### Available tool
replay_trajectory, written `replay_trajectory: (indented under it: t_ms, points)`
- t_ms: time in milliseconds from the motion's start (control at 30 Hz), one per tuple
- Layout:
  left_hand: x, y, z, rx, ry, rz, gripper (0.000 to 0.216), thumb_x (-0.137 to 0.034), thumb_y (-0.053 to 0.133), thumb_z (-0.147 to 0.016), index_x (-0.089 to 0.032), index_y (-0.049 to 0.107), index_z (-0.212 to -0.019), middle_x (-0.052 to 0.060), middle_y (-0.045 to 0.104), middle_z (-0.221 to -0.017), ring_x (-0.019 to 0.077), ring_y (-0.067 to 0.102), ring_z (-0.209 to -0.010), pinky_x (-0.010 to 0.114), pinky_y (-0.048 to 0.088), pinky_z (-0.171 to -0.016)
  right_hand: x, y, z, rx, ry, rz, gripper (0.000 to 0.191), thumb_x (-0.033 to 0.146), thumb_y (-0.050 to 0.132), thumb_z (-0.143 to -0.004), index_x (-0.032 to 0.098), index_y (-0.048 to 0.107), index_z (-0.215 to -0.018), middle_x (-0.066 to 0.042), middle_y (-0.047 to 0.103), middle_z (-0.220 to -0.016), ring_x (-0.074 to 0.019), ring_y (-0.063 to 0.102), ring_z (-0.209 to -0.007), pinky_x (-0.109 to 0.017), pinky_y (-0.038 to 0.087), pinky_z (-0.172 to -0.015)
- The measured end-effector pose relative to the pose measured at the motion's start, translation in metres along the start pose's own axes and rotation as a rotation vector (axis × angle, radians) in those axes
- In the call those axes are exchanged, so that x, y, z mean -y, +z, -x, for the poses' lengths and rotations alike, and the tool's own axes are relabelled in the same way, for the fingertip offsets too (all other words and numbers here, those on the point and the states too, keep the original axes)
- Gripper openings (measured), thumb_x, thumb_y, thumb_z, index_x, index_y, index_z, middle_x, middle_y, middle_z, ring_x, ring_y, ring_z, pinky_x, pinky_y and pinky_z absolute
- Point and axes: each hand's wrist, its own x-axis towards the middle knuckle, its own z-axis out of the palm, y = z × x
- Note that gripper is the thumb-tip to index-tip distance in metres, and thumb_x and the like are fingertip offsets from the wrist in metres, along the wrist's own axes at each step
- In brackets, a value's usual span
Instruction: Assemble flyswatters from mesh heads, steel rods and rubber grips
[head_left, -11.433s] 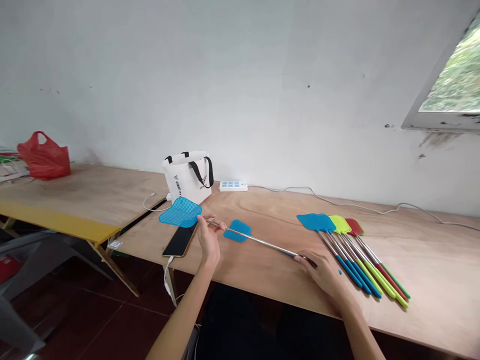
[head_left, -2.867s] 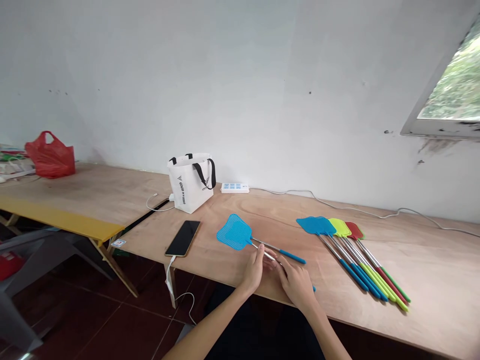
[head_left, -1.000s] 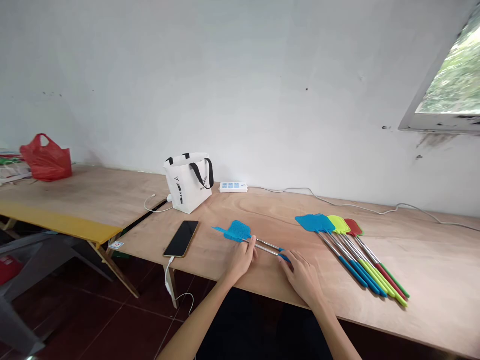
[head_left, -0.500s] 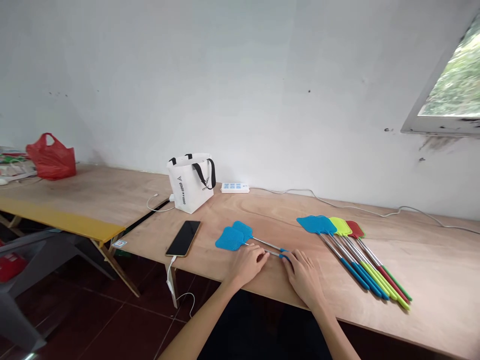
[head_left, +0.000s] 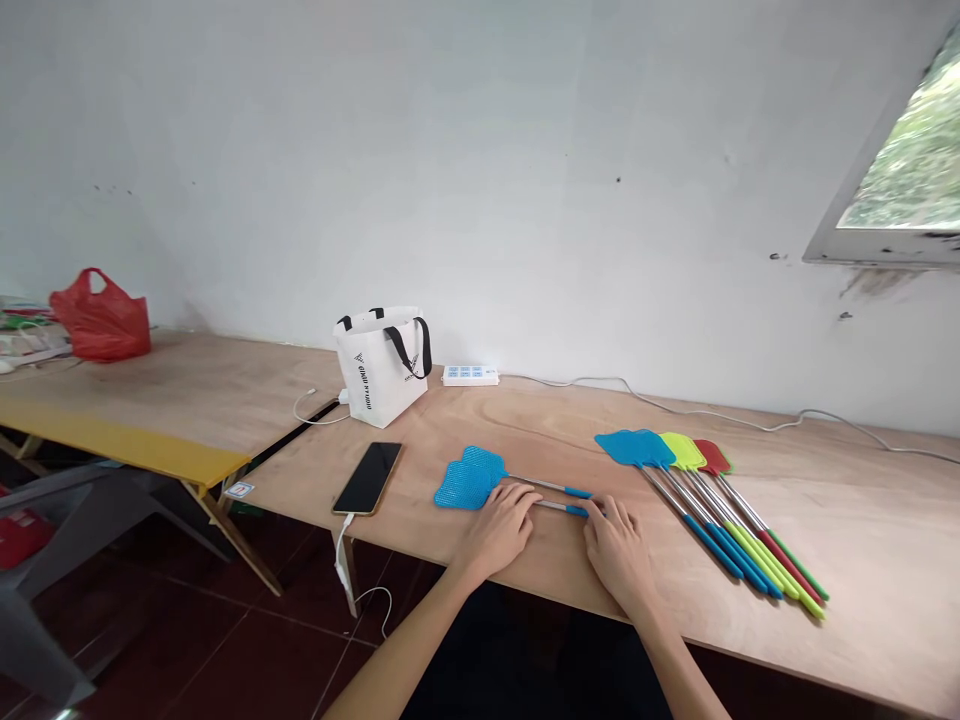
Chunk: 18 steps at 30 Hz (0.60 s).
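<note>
Two blue fly swatters lie side by side on the table, their heads overlapping and their metal shafts pointing right. My left hand (head_left: 501,524) is closed on the near fly swatter (head_left: 459,487), around its shaft just beside the head. At the other end my right hand (head_left: 618,542) grips the blue handle of that same swatter, partly hiding it. Behind it, the far fly swatter (head_left: 487,463) has its handle end close to my right fingertips; whether they touch it I cannot tell. To the right lies a row of several fly swatters (head_left: 684,452) in blue, yellow-green, red and green.
A phone (head_left: 367,478) with a white charging cable rests left of the swatters. Behind it stand a white bag (head_left: 382,370) with black handles and a power strip (head_left: 470,375) along the wall. A red plastic bag (head_left: 101,320) sits on the far-left table.
My right hand has shifted slightly right along with the near swatter's handle. The far swatter's handle also lies farther right. The two shafts now run closer to parallel.
</note>
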Motion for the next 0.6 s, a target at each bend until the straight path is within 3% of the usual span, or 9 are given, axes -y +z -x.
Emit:
replay_trajectory:
  t_ms: [200, 367, 433, 600]
  points:
    - [0.003, 0.002, -0.002, -0.053, 0.000, -0.015, 0.046, 0.002, 0.043, -0.088, -0.026, 0.062, -0.120, 0.004, 0.062, -0.132, 0.0211, 0.053, -0.128, 0.040, 0.039, -0.113, -0.013, 0.000, -0.001, 0.008, 0.031, -0.036, 0.034, 0.022, 0.034, -0.101, 0.026, 0.066, -0.113, -0.009, 0.067, -0.114, -0.0267, 0.061, -0.109, -0.042, 0.043, -0.092]
    - [0.001, 0.001, -0.004, -0.145, -0.124, -0.010, 0.026, -0.014, 0.045, -0.098, -0.024, 0.065, -0.112, 0.006, 0.064, -0.116, 0.0225, 0.063, -0.106, 0.035, 0.048, -0.094, -0.016, 0.004, 0.001, -0.025, 0.055, -0.006, 0.033, 0.026, 0.033, -0.102, 0.024, 0.064, -0.114, -0.010, 0.067, -0.113, -0.0282, 0.061, -0.109, -0.043, 0.043, -0.090]
    - [0.000, -0.001, -0.003, -0.106, -0.153, 0.038, 0.026, -0.021, 0.043, -0.102, -0.024, 0.066, -0.113, 0.006, 0.069, -0.109, 0.0218, 0.066, -0.100, 0.032, 0.048, -0.088, -0.016, 0.005, 0.001, -0.060, 0.061, 0.006, 0.033, 0.027, 0.033, -0.102, 0.023, 0.062, -0.117, -0.011, 0.067, -0.111, -0.0286, 0.061, -0.107, -0.044, 0.043, -0.090]
    - [-0.005, -0.007, -0.001, 0.121, -0.108, 0.100, 0.028, -0.015, 0.046, -0.098, -0.027, 0.071, -0.103, 0.001, 0.077, -0.101, 0.0216, 0.070, -0.095, 0.028, 0.047, -0.083, -0.012, 0.000, -0.001, -0.091, 0.011, -0.070, 0.030, 0.032, 0.038, -0.101, 0.025, 0.061, -0.120, -0.010, 0.067, -0.107, -0.0286, 0.062, -0.103, -0.042, 0.045, -0.087]
